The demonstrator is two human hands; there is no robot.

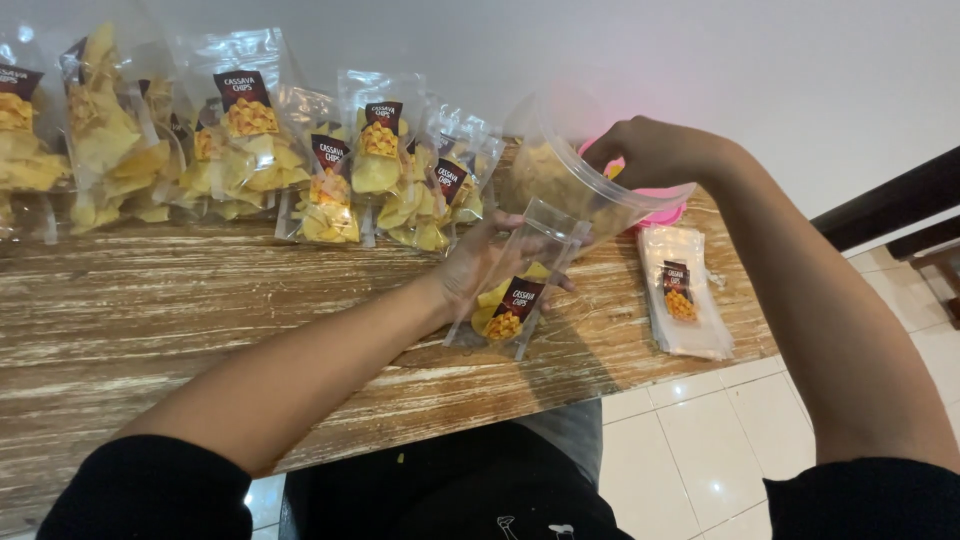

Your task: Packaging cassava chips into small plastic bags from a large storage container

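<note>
Clear plastic is what both of our hands are busy with. Our left hand (478, 262) wraps its fingers around a small see-through pouch (515, 290) with a dark label and a picture of yellow chips on its front. We hold it upright with its mouth open, just above the near part of the wooden table (150, 310). A few yellow chips already lie in its bottom.

Our right hand (655, 152) is closed on the rim of a large clear tub (575, 180), fingers curled over the edge. The tub is tipped so that its mouth points down toward the open top of the pouch, and the two are touching or very nearly so. Pale chips show through the tub's wall.

Behind the tub we see the edge of a pink container (665, 212), mostly hidden. To the right, near the table's end, lies a flat stack of empty pouches (685, 300) with the same kind of label.

Along the far side of the table, a row of filled bags (250, 160) leans against the white wall (600, 50), each packed with yellow chips. Below the table edge we see our dark clothing and white floor tiles (700, 440).
</note>
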